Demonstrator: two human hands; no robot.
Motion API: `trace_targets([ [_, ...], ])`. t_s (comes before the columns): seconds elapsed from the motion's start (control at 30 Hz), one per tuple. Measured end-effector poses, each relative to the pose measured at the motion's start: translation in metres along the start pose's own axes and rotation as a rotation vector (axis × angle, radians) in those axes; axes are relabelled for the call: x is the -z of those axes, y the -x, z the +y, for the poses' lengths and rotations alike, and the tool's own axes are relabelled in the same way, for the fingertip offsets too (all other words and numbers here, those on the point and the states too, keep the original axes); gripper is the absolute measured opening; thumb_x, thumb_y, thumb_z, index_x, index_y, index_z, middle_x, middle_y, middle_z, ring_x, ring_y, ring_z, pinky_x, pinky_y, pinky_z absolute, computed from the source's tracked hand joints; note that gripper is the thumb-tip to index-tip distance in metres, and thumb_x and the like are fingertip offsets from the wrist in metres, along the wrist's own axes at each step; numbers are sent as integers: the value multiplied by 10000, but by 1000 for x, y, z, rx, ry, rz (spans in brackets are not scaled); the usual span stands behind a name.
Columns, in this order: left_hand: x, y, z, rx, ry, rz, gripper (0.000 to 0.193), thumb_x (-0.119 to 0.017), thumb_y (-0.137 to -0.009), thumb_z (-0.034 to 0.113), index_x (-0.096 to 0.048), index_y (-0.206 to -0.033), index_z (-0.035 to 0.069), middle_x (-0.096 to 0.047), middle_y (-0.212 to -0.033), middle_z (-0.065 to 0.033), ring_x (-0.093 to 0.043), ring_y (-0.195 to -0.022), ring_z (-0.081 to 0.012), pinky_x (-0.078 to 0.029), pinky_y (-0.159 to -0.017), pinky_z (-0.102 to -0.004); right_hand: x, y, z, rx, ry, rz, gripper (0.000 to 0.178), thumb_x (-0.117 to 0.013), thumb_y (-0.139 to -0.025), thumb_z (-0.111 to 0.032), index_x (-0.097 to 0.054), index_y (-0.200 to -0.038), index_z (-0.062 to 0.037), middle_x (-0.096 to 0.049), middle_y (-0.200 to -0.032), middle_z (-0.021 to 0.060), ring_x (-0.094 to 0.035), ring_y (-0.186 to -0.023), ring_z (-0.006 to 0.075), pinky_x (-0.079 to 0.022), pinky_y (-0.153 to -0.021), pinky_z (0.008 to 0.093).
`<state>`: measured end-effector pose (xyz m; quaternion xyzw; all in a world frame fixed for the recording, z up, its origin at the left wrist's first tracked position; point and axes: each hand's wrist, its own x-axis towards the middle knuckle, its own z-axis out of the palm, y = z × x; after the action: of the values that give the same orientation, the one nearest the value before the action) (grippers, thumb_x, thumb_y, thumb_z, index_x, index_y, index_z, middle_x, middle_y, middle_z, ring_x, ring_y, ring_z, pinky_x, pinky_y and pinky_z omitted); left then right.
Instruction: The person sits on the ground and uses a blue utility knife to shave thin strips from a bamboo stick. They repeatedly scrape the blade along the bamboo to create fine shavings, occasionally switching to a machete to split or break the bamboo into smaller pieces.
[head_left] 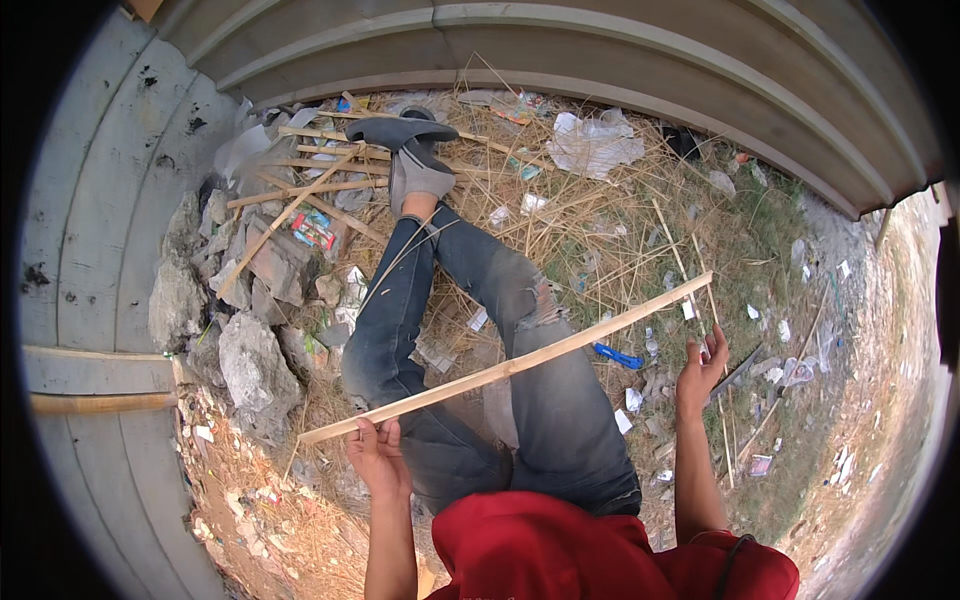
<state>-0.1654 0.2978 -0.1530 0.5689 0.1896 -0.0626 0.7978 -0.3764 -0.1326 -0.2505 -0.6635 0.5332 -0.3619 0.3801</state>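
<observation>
A long, flat, pale strip of wood or bamboo [520, 363] slants across my thighs, its right end farther away. My left hand [378, 460] grips it near the left end, thumb and fingers closed on its near edge. Below the strip's right end, my right hand [703, 372] is raised with thumb and fingers apart, apparently holding nothing. A thin stick [705, 275] passes by its fingertips; whether they touch is unclear. Beside that hand lies a dark, blade-like object [740, 373]. A small blue elongated object [618, 356] lies right of my knee.
Several pale strips [330, 165] lie under and around my shoe [405, 130]. Grey rocks [255, 370] are piled at left, by a metal wall [110, 220]. Corrugated sheeting [560, 50] closes the far side. Dry straw, paper [597, 143] and scraps cover the ground.
</observation>
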Motion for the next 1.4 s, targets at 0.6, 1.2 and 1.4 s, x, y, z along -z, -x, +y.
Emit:
trace_targets([
  [0.6, -25, 55, -8, -8, -635, -295, 275, -631, -999, 271, -663, -915, 11, -748, -877, -153, -707, -713, -142, -460, -541, -227, -9, 15, -369, 1407, -898, -658, 357, -753, -896, -443, -580, -1027, -159, -514, -660, -52, -489, -506, 86, -403, -585, 269],
  [1.2, -93, 14, -59, -242, -1155, -798, 256, -709, -927, 194, -668, -1088, -1, -696, -733, -135, -699, -630, -256, -541, -624, -368, -87, -40, -83, 503, -246, -581, 238, -579, -925, -51, -542, -1155, 0, -574, -820, 131, -571, -618, 193, -481, -585, 296],
  [1.4, -63, 33, -21, 23, -719, -624, 202, -674, -970, 117, -646, -1121, -15, -686, -804, -41, -625, -625, -93, -502, -576, -270, -60, 21, 133, 559, 664, -936, 400, -729, -841, -185, -614, -1207, -71, -624, -1077, 184, -620, -991, 375, -509, -871, 465],
])
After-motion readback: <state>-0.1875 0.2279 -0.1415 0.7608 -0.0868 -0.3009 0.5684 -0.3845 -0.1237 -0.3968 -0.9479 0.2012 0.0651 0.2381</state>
